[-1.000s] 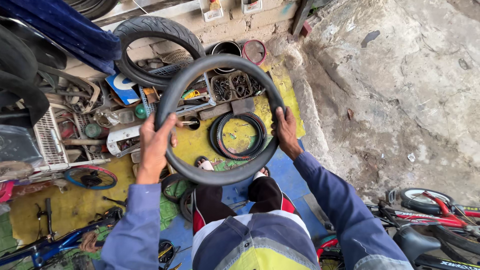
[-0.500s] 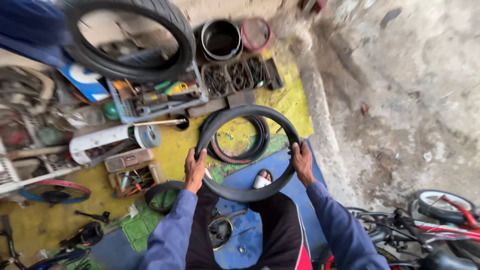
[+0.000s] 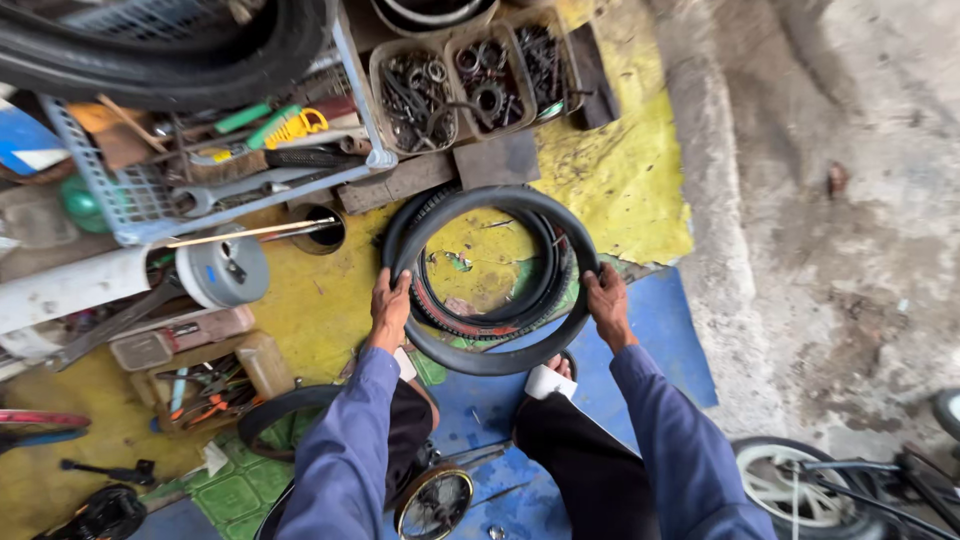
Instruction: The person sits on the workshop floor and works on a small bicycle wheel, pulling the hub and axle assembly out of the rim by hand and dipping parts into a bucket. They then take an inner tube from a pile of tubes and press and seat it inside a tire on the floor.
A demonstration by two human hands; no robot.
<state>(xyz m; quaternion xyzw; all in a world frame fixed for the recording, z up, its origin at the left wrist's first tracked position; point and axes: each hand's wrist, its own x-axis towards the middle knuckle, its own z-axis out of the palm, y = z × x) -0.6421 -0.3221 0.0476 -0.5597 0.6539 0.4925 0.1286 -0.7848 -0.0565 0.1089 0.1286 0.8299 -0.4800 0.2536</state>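
You've got the black tyre [image 3: 490, 355] gripped on both sides, left hand [image 3: 388, 308] and right hand [image 3: 606, 300] each wrapped round the rim, holding it low over the yellow mat [image 3: 630, 170]. A second tyre [image 3: 470, 322] sits right under it, touching I think, hard to tell. Watch that: the treads could snag, and your sandalled foot [image 3: 548, 378] is right below if it slips.

Blue-white sign [image 3: 25, 145], far left
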